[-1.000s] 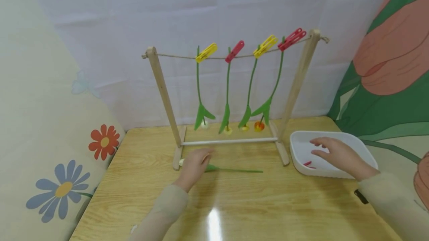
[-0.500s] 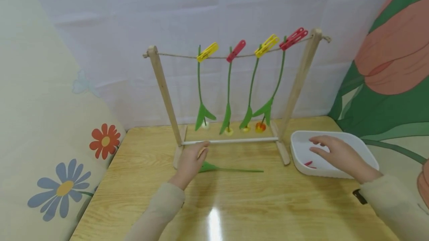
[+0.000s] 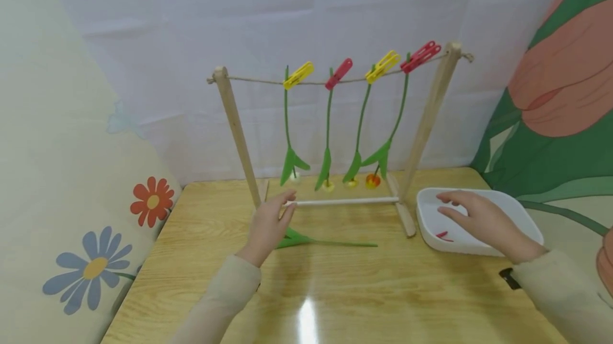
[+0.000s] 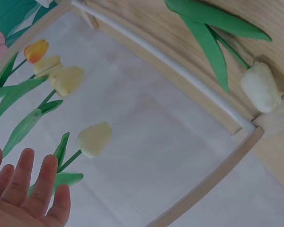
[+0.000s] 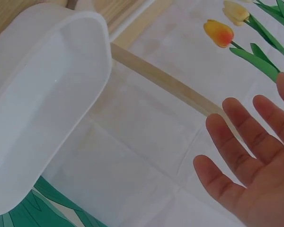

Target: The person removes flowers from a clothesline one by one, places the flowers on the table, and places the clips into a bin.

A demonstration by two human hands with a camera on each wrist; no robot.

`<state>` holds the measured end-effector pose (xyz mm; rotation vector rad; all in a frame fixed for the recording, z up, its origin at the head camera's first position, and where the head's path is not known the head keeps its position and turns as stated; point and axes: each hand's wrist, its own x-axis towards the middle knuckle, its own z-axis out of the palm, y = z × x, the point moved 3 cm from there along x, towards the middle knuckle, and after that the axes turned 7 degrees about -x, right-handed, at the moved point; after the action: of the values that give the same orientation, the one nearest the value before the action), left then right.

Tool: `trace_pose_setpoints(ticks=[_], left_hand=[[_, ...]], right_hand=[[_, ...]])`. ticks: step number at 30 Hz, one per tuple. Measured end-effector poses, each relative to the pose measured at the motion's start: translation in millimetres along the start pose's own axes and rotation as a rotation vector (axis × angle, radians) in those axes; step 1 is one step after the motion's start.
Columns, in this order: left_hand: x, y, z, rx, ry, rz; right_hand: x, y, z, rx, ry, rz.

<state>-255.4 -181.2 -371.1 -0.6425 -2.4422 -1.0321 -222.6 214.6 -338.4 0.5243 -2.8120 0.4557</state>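
Observation:
My left hand (image 3: 268,227) is held with fingers apart and nothing in its grasp, in front of the wooden rack's left side. From the head camera it covers the bloom of a loose tulip, whose stem (image 3: 340,243) lies along the table; the left wrist view shows the white bloom (image 4: 260,87). Over the white plastic tray (image 3: 522,221) hovers my right hand (image 3: 483,223), likewise holding nothing, thumb and fingers spread. A red clothespin (image 3: 444,236) lies in that tray. Several tulips hang upside down from the rack's string, including an orange one (image 3: 373,180).
Yellow clothespins, one at the left (image 3: 298,75), and red ones, one at the far right (image 3: 421,57), grip the stems on the string. A white crossbar (image 3: 345,202) joins the rack's feet low down. Behind stands a white cloth backdrop (image 3: 268,14).
My left hand has shifted slightly left and toward the rack, uncovering more of the loose tulip's leaves. The right hand stays over the tray almost unmoved.

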Motion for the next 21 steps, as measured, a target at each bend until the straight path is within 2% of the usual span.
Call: trace_pose_setpoints(ticks=[4,12,21], left_hand=[[3.9,1.3,-6.2,-0.036,0.023,0.010],[12.0,6.3,-19.6,-0.007,0.082,0.054],[30.8,17.7,-33.3,0.006,0.167,0.093]], right_hand=[[2,-6,-2.8,0.015,0.000,0.001],[5,-17,-6.7,0.034,-0.011,0.008],[15,-34,-16.6,0.021,0.112,-0.075]])
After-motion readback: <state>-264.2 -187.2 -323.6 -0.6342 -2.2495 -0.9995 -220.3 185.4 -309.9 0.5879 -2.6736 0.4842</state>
